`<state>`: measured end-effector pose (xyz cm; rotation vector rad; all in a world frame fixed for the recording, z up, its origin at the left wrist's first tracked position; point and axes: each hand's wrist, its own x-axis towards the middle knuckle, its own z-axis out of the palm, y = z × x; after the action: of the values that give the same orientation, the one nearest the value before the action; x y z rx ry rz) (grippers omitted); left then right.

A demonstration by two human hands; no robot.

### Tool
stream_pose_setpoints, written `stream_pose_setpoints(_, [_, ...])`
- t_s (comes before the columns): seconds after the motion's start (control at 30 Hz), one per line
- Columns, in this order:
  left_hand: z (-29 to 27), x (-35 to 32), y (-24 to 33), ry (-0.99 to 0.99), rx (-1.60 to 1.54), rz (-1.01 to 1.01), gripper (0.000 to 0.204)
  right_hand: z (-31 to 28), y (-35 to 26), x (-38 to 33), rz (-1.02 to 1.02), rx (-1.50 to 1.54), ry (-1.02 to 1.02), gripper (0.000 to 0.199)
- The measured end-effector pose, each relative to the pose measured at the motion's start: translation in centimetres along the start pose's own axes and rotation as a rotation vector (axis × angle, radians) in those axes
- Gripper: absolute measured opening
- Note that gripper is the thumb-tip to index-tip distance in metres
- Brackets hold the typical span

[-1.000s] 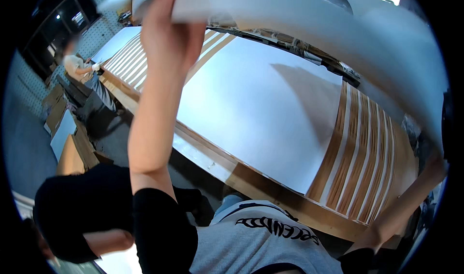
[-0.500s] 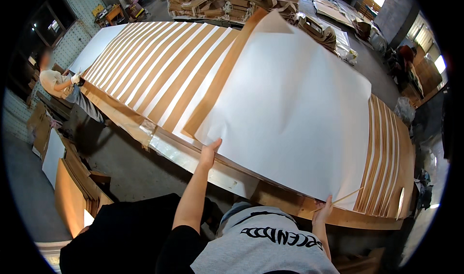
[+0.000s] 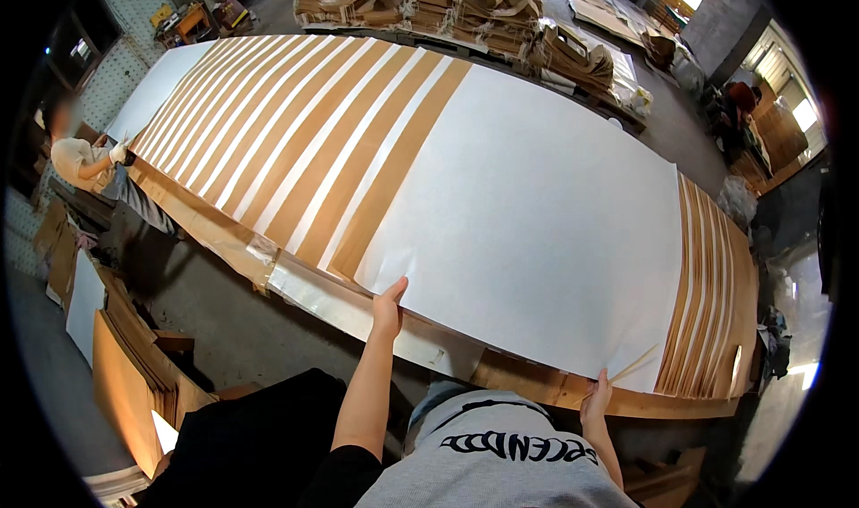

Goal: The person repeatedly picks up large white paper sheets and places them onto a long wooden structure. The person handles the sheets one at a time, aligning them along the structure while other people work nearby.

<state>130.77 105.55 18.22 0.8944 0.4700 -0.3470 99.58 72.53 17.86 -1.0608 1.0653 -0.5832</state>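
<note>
A large white sheet [image 3: 537, 221] with a brown strip along its left side lies nearly flat on a long table. My left hand [image 3: 387, 309] is closed on its near left corner, thumb on top, and the sheet is slightly creased there. At the near right edge my right hand [image 3: 596, 396] is closed around the border of the sheet. A thin, light wooden stick [image 3: 637, 360] pokes out from that hand over the sheet. To the left, overlapping sheets [image 3: 295, 132] form brown and white stripes. More layered brown and white edges [image 3: 702, 284] show at the right.
At the table's far left end stands a person [image 3: 85, 163] with a gloved hand at the sheets. Piled brown cardboard [image 3: 420, 7] lies on the floor beyond the table. Boards [image 3: 125, 365] lean at the lower left. Another person [image 3: 741, 101] is at the far right.
The white sheet's far side, raised and billowing before, has come down flat onto the stack. My hands keep their hold on its near edge, the left slightly lower in view.
</note>
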Motion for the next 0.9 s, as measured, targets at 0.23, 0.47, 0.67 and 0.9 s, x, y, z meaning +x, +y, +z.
stream_pose_setpoints(0.23, [-0.2,0.5,-0.2,0.015,-0.032,-0.004,0.038,1.0,-0.3,0.5,-0.072,-0.021,-0.012,0.035])
stream_pose_setpoints(0.47, [-2.0,-0.6,1.3,0.223,0.449,0.322,0.029,0.9,-0.4,0.9,-0.056,-0.073,0.003,0.037])
stream_pose_setpoints(0.67, [-5.0,1.4,1.2,0.396,0.548,0.468,0.021,0.1,-1.1,0.2,-0.021,-0.142,0.005,0.038])
stream_pose_setpoints(0.9, [-4.7,1.0,1.9,0.459,0.497,0.398,0.02,0.5,-1.4,1.2,0.009,-0.248,-0.014,0.039])
